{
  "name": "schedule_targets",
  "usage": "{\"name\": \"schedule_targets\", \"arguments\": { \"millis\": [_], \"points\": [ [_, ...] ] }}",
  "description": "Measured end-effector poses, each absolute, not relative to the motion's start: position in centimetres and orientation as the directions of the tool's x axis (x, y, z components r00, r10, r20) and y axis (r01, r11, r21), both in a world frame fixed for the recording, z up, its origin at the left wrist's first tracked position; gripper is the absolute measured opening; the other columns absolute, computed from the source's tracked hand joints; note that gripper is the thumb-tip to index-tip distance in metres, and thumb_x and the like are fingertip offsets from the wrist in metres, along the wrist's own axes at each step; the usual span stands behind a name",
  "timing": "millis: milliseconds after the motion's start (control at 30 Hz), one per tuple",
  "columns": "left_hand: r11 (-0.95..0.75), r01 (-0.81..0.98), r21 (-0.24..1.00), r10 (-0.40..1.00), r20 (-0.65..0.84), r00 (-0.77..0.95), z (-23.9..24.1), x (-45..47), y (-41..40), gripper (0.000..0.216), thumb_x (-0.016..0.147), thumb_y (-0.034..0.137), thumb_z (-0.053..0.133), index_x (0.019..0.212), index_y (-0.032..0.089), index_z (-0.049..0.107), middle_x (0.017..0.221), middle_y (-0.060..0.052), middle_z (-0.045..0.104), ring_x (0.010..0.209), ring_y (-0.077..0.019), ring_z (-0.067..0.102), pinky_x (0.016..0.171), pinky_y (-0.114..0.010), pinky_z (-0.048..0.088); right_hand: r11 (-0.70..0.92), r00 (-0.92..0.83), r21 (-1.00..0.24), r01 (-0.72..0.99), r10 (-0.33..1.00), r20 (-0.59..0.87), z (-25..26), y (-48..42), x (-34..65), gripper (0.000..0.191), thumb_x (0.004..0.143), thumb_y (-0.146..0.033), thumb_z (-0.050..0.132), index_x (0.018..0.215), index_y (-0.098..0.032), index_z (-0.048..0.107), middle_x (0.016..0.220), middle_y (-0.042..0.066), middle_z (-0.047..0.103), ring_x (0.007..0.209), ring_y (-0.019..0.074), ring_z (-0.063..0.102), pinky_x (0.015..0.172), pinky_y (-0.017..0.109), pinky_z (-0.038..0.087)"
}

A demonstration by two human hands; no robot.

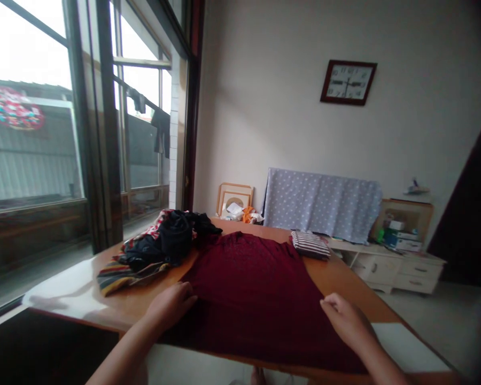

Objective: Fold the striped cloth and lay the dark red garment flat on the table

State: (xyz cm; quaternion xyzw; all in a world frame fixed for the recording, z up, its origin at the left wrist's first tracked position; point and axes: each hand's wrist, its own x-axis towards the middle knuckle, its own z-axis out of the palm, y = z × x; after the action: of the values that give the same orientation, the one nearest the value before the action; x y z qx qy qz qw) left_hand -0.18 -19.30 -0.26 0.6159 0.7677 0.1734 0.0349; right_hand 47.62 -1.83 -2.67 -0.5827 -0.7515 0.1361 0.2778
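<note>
Across the desk (pixel 340 275) a maroon garment (pixel 248 283) lies flat for smoothing, left hand (pixel 172 305) and right hand (pixel 344 319) curled at its edges, grip unclear.

**Dark red garment spread flat on the table**

The dark red garment (pixel 248 283) lies spread out on the wooden table (pixel 344 278), its cloth mostly smooth with faint soft creases. It is narrower at the far end and widens toward the near table edge, where its hem reaches the rim. The fabric is a plain deep maroon. Its near left edge lies under the left hand (pixel 172 305), and its near right edge meets the right hand (pixel 347 321).
</note>
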Motion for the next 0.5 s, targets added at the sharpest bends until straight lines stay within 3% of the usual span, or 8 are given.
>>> {"name": "schedule_targets", "arguments": {
  "millis": [133, 300, 500],
  "points": [
    [0.190, 0.919, 0.346, 0.963, 0.117, -0.243, 0.4, -1.1, -17.7, 0.024, 0.087, 0.044, 0.055, 0.092, 0.024, 0.067, 0.095, -0.005, 0.073, 0.085, -0.0217, 0.066, 0.068, -0.029, 0.041, 0.414, -0.302, -0.575, 0.706, 0.910, 0.285, -2.2, -0.2, 42.3, 0.031, 0.089, -0.046, 0.048, 0.077, -0.024, 0.065, 0.071, 0.003, 0.070, 0.068, 0.0205, 0.064, 0.060, 0.026, 0.039],
    [0.212, 0.913, 0.349, 0.944, 0.167, -0.284, 1.8, -2.8, -14.9, 0.021, 0.087, 0.041, 0.056, 0.093, 0.025, 0.068, 0.097, -0.005, 0.074, 0.089, -0.0228, 0.067, 0.069, -0.029, 0.042, 0.535, -0.482, -0.535, 0.654, 0.840, 0.251, -2.3, 2.2, 35.8, 0.027, 0.091, -0.042, 0.047, 0.081, -0.023, 0.064, 0.073, 0.001, 0.069, 0.069, 0.0186, 0.063, 0.064, 0.026, 0.039],
    [0.239, 0.950, 0.204, 0.914, 0.282, -0.290, 3.1, -5.1, -10.5, 0.019, 0.089, 0.038, 0.053, 0.094, 0.027, 0.068, 0.102, -0.006, 0.073, 0.094, -0.0249, 0.066, 0.074, -0.033, 0.046, 0.608, -0.569, -0.490, 0.624, 0.784, 0.248, -2.8, 5.9, 27.8, 0.019, 0.091, -0.031, 0.047, 0.085, -0.022, 0.063, 0.074, 0.001, 0.069, 0.070, 0.0174, 0.063, 0.064, 0.026, 0.035]
  ]
}}
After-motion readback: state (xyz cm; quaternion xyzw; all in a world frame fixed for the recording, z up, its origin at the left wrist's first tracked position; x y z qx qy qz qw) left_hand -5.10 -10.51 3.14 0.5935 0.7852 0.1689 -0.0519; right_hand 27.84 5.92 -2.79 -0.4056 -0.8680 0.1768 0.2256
